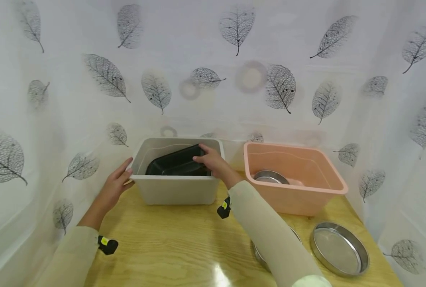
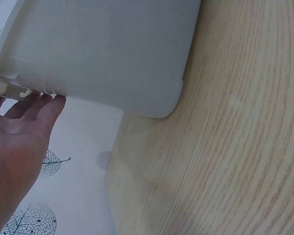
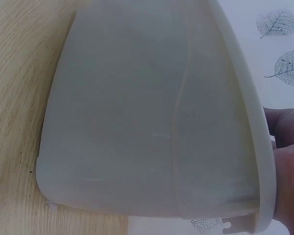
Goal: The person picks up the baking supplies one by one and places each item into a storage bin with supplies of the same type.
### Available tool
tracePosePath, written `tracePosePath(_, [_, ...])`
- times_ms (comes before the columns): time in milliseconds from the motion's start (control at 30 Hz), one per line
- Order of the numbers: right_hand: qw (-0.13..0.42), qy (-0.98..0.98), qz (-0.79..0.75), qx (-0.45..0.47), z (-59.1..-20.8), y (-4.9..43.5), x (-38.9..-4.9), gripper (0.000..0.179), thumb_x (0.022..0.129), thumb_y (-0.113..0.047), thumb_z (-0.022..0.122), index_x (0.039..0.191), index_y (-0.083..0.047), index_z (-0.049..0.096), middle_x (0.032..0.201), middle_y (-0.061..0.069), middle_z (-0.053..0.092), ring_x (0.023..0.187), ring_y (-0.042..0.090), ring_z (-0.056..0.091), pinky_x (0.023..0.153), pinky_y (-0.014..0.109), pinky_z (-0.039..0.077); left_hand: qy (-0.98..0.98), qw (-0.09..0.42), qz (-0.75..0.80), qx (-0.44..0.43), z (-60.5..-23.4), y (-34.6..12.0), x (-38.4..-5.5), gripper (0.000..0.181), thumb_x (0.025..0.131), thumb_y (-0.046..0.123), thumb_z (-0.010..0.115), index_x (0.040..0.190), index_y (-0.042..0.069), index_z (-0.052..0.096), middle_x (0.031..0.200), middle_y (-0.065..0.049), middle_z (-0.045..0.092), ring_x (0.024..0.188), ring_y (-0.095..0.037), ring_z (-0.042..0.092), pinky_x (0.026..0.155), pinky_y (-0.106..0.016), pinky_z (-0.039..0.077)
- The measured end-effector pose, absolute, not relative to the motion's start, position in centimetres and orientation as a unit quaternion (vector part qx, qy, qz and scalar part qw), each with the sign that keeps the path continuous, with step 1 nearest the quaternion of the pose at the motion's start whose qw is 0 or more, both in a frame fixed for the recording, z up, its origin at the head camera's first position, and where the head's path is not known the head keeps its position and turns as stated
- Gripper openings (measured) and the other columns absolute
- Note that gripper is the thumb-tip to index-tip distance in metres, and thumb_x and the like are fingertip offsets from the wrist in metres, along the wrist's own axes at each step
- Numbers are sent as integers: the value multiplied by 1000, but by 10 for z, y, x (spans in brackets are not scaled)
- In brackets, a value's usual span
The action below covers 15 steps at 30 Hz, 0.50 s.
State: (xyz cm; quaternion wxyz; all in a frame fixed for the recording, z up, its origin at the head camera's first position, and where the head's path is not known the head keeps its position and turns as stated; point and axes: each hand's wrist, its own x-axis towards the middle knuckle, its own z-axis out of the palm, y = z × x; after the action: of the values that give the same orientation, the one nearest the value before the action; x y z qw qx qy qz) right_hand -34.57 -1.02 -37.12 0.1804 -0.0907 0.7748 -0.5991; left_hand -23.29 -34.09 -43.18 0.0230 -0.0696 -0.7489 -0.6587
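Note:
A black rectangular baking pan lies tilted inside the pale grey plastic bin. My right hand reaches over the bin's right side and pinches the pan's upper right corner between thumb and fingers. Part of the pan is hidden behind the bin's front wall. At the bin's left end, my left hand touches the outside with its fingers extended. Its fingertips press just below the rim in the left wrist view. In the right wrist view, the bin's wall hides most of my right hand.
To the right stands a pink plastic bin with a round metal pan inside. Another round metal pan lies on the wooden table. Under my right sleeve, a metal rim shows. A leaf-patterned curtain surrounds the table.

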Motion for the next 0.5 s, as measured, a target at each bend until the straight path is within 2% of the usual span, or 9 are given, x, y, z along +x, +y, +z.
tracePosePath(100, [171,776,-600,-95,-371,-9,-346,72,97,-17,69,159,-27,34,168,6,22,150,33,30,118,53,34,-748,21,-660,-69,-432,-341,-234,70,108,41,43,163,16,7,169,-20,0,151,-45,12,109,-32,41])
tracePosePath(267, [151,761,-623,-100,-373,-8,-347,69,96,-13,69,158,-18,37,167,8,25,152,30,25,122,52,27,-738,21,-671,-71,-432,-341,-234,69,109,38,43,163,14,7,168,-22,-1,151,-45,11,103,-21,46])
tracePosePath(333, [143,751,-636,-99,-373,-9,-347,69,96,-10,68,158,-14,37,167,10,25,153,29,23,123,51,26,-736,23,-673,-73,-432,-341,-233,69,109,37,42,163,12,7,168,-22,-1,151,-45,10,102,-20,46])
tracePosePath(400, [137,748,-642,-98,-373,-8,-347,69,96,-7,68,157,-13,37,166,11,25,154,28,22,123,50,26,-738,23,-670,-73,-432,-341,-233,69,109,37,42,163,13,7,168,-22,-1,151,-45,10,107,-27,43])
tracePosePath(500, [127,751,-641,-96,-373,-8,-346,67,96,-5,67,156,-13,39,166,11,27,153,31,23,122,49,27,-743,21,-665,-72,-431,-341,-233,69,109,39,42,163,15,7,168,-20,-1,151,-44,11,113,-43,35])
